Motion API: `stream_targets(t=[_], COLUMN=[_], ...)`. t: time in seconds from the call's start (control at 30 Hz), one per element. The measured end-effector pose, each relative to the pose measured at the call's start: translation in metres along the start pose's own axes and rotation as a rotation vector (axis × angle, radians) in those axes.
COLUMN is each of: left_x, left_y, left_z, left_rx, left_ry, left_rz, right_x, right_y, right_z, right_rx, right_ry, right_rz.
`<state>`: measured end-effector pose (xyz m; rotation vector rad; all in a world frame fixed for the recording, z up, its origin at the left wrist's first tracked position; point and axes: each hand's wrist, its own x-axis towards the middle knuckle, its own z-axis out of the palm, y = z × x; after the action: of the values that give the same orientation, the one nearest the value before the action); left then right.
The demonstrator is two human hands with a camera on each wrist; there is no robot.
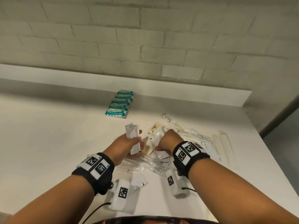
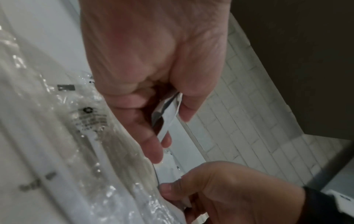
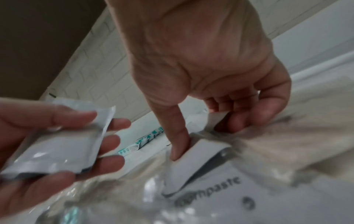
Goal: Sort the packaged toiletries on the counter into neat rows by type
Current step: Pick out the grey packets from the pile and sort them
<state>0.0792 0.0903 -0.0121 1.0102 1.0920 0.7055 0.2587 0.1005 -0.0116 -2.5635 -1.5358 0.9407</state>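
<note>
On the white counter [image 1: 56, 135] my left hand [image 1: 137, 140] grips a small stack of white sachets [image 1: 132, 133], held upright above the pile; the same stack [image 3: 63, 144] also shows in the right wrist view. Just to its right, my right hand [image 1: 161, 143] reaches down into the loose pile. Its thumb [image 3: 179, 145] and curled fingers pinch another white sachet [image 3: 197, 160], whose near end is tilted up. From the left wrist camera, the left hand [image 2: 168, 136] clamps its sachets [image 2: 169, 115] between thumb and fingers. A neat row of teal packs [image 1: 120, 102] lies at the back.
Clear-wrapped items, one labelled toothpaste [image 3: 208, 192], lie scattered under and right of my hands. Long clear packets [image 1: 222, 143] lie near the counter's right edge. A raised ledge [image 1: 178, 92] and a brick wall stand behind. Bare counter stretches to the left.
</note>
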Motion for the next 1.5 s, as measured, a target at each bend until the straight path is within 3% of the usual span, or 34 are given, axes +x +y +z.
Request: stream_targets(t=[0.17,0.33,0.43,0.53,0.67,0.83,1.03,1.13,1.2,1.27,1.33,1.5], left_x=[0.001,-0.002,-0.003,-0.008,-0.016,-0.026,-0.029,-0.032,-0.035,-0.038,-0.045,-0.056], left_y=[-0.004,0.000,0.008,0.022,0.044,0.062,0.050,0.049,0.050,0.052,0.056,0.061], left_z=[-0.013,-0.033,-0.042,-0.039,-0.008,0.009,0.006,0.008,0.007,0.008,0.011,0.010], left_rx=[0.012,-0.031,-0.040,-0.090,-0.320,-0.444,-0.351,-0.430,-0.498,-0.523,-0.547,-0.451], left_ry=[0.008,0.019,0.012,-0.041,-0.233,-0.271,-0.264,-0.223,-0.233,-0.271,-0.321,-0.385], left_rz=[-0.012,0.014,0.064,0.078,0.060,0.072,0.098,0.072,0.045,0.023,0.005,0.115], right_x=[-0.004,-0.011,-0.008,-0.027,-0.072,-0.093,-0.102,-0.105,-0.109,-0.117,-0.120,-0.113], right_y=[-0.004,-0.001,0.009,0.001,-0.032,-0.042,-0.023,-0.014,-0.011,-0.012,-0.014,-0.014], right_z=[-0.005,-0.008,-0.024,-0.044,-0.039,-0.028,-0.036,-0.045,-0.052,-0.055,-0.051,-0.035], right_rx=[-0.108,-0.105,0.172,0.472,0.863,0.648,0.810,0.848,0.974,1.038,0.923,0.741], right_ry=[-0.045,0.060,0.220,0.336,0.169,0.231,0.265,0.368,0.464,0.467,0.463,0.438], right_rz=[0.005,-0.050,-0.027,-0.207,-0.492,-0.608,-0.518,-0.527,-0.633,-0.788,-0.881,-0.872])
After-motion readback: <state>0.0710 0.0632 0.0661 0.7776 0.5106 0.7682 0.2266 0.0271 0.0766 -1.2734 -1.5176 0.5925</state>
